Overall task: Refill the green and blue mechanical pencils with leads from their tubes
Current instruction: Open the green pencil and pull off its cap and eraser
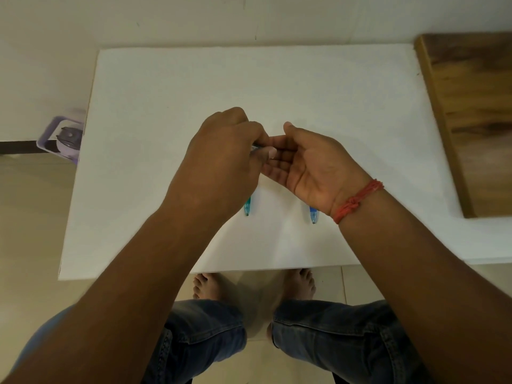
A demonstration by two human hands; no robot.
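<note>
My left hand [227, 159] hovers over the middle of the white table [166, 106], fingers pinched on a small greenish lead tube [256, 147] whose end pokes out toward the right. My right hand [310, 162] is cupped palm-up right beside it, fingers apart, under the tube's end; I cannot tell if any lead lies in the palm. The green mechanical pencil [247, 207] lies on the table beneath my left hand, only its tip end showing. The blue mechanical pencil [313, 216] lies under my right wrist, also mostly hidden.
A wooden board [471, 120] lies at the table's right edge. A purple tray with a dark object [62, 139] sits on the floor left of the table. My knees and bare feet are below the table's front edge.
</note>
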